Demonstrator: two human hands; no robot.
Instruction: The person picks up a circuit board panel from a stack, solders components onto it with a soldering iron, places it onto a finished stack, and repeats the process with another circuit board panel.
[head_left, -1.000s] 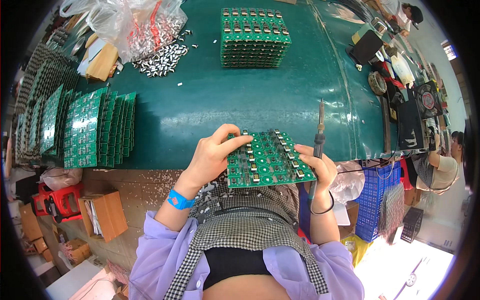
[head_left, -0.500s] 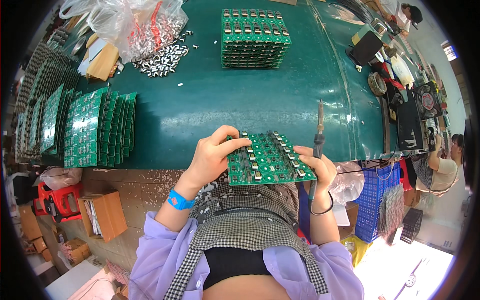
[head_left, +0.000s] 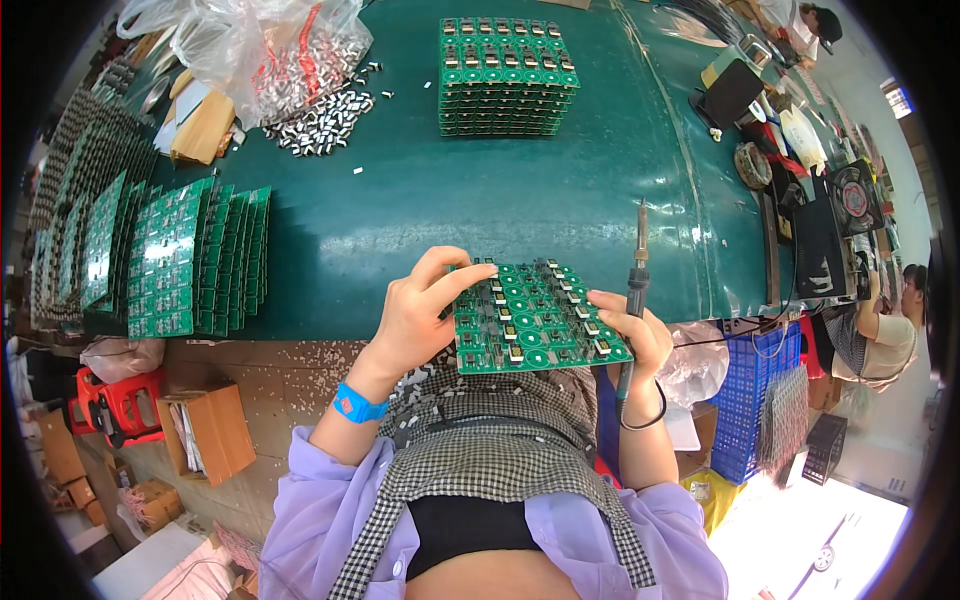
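Note:
A green circuit board panel [head_left: 545, 335], with rows of small white-topped parts, is held tilted at the table's front edge, above my lap. My left hand [head_left: 420, 305] grips its left side, the index fingertip on a part near the far left corner. At the right edge, my right hand [head_left: 645, 345] steadies the panel with thumb and finger. That same hand also has a soldering iron [head_left: 637, 285], its tip pointing up and away from the board and its cable hanging past the wrist. The fingers beneath the panel are hidden.
A stack of assembled boards [head_left: 508, 80] sits at the far middle of the green table [head_left: 400, 200]. Upright boards [head_left: 190, 260] stand at left. Small metal parts [head_left: 320, 122] spill from a plastic bag [head_left: 290, 60]. A fan [head_left: 855, 197] and tools lie at right.
My left index finger has shifted slightly up and left toward the panel's far left corner. Both hands keep hold of the panel, and the iron stays in my right hand.

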